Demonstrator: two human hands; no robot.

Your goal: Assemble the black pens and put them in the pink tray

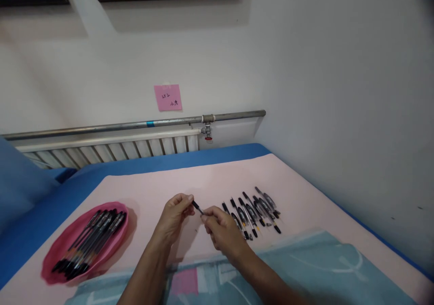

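Observation:
Between my two hands is a slim pen [197, 207], its dark part towards the left and a lighter, clear-looking part towards the right. My left hand [174, 217] pinches the dark end. The fingertips of my right hand [224, 232] are closed on the other end, hiding it. Just right of my right hand, loose pen parts [252, 212] lie spread on the pink tabletop [159, 185]: clear barrels, black caps and small dark pieces. To the left of my left hand, a pink oval basket [50, 251] holds several dark pens [96, 239] lying side by side.
A blue-green patterned cloth [312, 264] covers the near edge. Blue surface [190, 159] borders the pink top at the back. Behind stand a white radiator [115, 151], a metal pipe [135, 125] with a red-handled valve [208, 138], and a wall with a pink note [168, 98].

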